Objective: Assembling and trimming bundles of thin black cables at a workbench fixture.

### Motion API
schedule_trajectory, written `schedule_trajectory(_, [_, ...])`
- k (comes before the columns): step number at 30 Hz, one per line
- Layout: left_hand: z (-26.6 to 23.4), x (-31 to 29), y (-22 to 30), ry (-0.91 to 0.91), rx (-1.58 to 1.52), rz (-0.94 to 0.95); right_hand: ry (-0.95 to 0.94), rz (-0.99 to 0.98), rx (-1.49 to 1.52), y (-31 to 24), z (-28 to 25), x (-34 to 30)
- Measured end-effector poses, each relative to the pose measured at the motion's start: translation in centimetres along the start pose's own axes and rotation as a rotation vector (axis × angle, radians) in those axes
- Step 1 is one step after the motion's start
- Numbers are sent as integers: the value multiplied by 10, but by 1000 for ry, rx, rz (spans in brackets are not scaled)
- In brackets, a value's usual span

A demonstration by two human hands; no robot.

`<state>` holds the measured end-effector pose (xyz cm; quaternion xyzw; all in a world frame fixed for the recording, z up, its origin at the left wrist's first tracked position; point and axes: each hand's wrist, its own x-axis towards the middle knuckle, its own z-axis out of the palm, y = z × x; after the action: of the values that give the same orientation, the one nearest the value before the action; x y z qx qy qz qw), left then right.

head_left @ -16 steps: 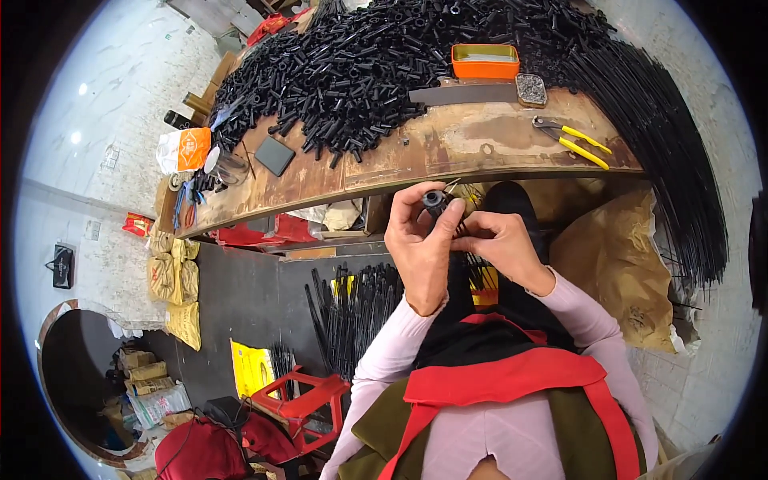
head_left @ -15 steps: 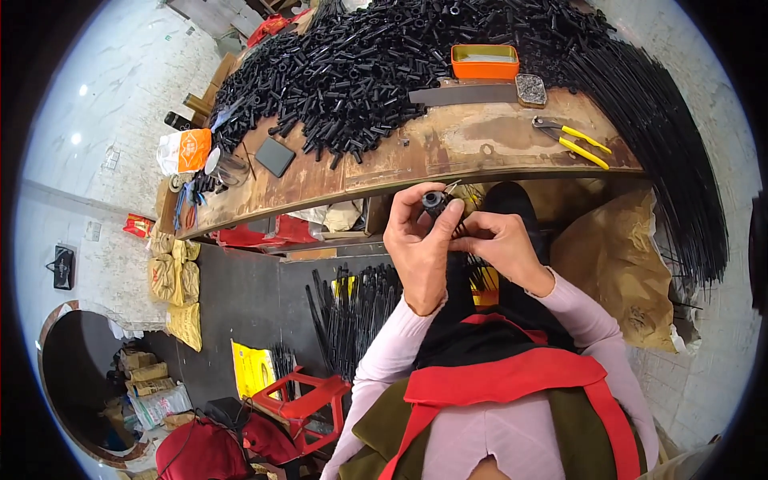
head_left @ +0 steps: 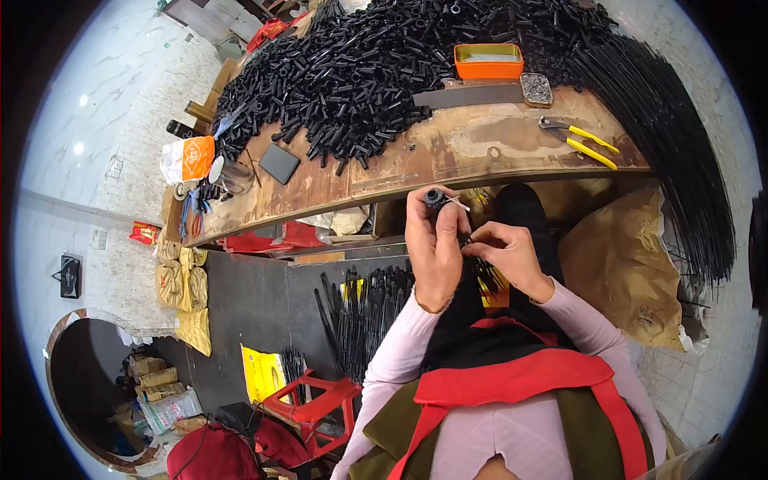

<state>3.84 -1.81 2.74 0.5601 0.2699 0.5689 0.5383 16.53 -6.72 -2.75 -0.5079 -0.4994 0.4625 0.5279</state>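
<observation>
My left hand (head_left: 433, 244) is raised below the workbench edge, fingers closed around a short black tube (head_left: 434, 197) held upright, with a thin pale pin sticking out to its right. My right hand (head_left: 506, 254) sits just right of it, fingers pinched on something small and dark near the left hand's knuckles; what it pinches is too small to tell. Both hands hover over my lap, above a bundle of black rods with yellow tips (head_left: 490, 280).
A worn wooden workbench (head_left: 448, 156) carries a big heap of short black tubes (head_left: 360, 72), an orange tray (head_left: 488, 61), yellow-handled pliers (head_left: 582, 142), a small dark pad (head_left: 280, 163). Long black rods (head_left: 680, 152) hang at right over a brown sack (head_left: 620, 264). More rods (head_left: 364, 312) and a red stool (head_left: 316, 408) are on the floor.
My left hand has risen slightly with the tube toward the bench edge. My right hand has dropped back a little from it.
</observation>
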Motion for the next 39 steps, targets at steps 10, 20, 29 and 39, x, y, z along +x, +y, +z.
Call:
schedule_trajectory(10, [-3,45,-27,-134,134,-72,275,-494,-890,-10,-97,33])
schedule_trajectory(20, [-9,57,-50,-352,-179,-338,211,-325,-1238,12,-233,79])
schedule_trajectory(29, [-5,15,-23,-257,117,-223,-88,340,-328,-62,-113,7])
schedule_trajectory(39, [2,-24,5,-145,223,-122,-80,-419,-1083,-92,-77,-45])
